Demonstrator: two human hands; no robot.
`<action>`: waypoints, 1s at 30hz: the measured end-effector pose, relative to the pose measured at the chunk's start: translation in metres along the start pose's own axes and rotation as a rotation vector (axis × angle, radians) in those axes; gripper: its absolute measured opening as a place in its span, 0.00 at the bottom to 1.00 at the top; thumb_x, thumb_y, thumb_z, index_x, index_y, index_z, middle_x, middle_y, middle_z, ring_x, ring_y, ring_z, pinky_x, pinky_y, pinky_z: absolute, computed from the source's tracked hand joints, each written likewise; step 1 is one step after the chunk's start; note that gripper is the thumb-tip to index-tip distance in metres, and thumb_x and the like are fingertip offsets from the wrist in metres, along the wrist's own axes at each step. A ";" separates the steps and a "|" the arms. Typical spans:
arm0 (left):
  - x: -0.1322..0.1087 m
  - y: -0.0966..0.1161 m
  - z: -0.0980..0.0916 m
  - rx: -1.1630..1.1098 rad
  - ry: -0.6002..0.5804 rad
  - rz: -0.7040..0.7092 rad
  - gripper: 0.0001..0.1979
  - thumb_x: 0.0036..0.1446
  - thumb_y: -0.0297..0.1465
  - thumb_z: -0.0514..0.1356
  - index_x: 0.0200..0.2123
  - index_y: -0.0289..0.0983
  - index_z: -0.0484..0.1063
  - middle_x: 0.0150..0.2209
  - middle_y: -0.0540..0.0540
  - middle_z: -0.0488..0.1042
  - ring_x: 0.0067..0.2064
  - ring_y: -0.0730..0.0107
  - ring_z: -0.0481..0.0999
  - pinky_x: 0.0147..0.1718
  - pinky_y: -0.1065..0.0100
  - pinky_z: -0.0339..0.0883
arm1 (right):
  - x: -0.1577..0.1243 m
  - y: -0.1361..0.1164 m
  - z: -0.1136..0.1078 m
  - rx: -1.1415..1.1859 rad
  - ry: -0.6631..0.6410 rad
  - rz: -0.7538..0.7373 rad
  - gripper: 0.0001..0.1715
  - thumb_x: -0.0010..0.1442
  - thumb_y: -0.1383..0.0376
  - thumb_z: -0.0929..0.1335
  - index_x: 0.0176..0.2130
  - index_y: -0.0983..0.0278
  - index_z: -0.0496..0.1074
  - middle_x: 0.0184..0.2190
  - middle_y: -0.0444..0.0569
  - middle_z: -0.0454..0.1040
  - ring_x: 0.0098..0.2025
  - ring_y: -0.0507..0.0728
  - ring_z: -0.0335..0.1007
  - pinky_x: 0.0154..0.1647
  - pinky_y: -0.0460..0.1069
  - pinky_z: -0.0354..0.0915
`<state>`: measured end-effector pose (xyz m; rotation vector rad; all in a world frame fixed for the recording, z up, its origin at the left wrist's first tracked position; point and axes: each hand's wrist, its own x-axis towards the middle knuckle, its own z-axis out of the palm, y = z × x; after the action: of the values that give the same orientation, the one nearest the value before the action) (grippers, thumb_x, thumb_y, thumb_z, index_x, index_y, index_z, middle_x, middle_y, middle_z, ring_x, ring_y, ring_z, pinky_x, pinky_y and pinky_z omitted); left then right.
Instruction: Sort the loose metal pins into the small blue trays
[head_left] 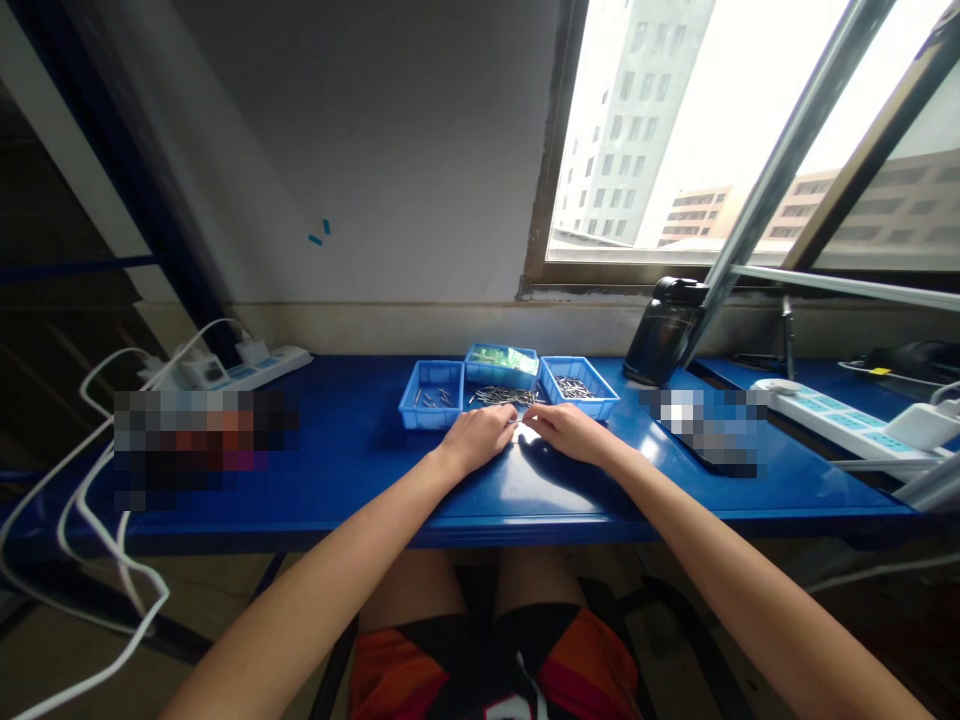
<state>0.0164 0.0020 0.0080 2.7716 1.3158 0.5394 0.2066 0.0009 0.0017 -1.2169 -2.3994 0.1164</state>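
My left hand (480,438) and my right hand (566,430) meet over the blue table, fingertips almost touching. A small, thin, shiny metal piece (515,421) shows at the closed fingers of my left hand. The right fingers are pinched together too; what they hold is too small to make out. Just beyond the hands lies a loose pile of slim metal pieces (504,397). A blue bin (431,418) at left has a few such pieces in it. Another blue bin (596,408) at right contains many more.
Behind the pile, a third blue bin (472,372) holds a green-and-white packet (501,358). A black bottle (664,335) stands at back right. Power strips (832,415) with plugs lie on both sides, white cables (97,520) hanging at left. Blurred patches hide items on the table.
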 end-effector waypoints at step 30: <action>0.000 -0.004 0.007 -0.037 0.077 0.071 0.15 0.61 0.36 0.44 0.43 0.40 0.67 0.41 0.46 0.74 0.41 0.63 0.74 0.39 0.67 0.67 | 0.001 0.002 0.003 -0.091 -0.044 0.034 0.11 0.58 0.67 0.61 0.34 0.63 0.73 0.24 0.46 0.73 0.25 0.50 0.65 0.28 0.44 0.55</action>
<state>0.0157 0.0050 0.0008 2.8030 1.2121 0.6741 0.2057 0.0033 -0.0013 -1.3091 -2.4463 0.0454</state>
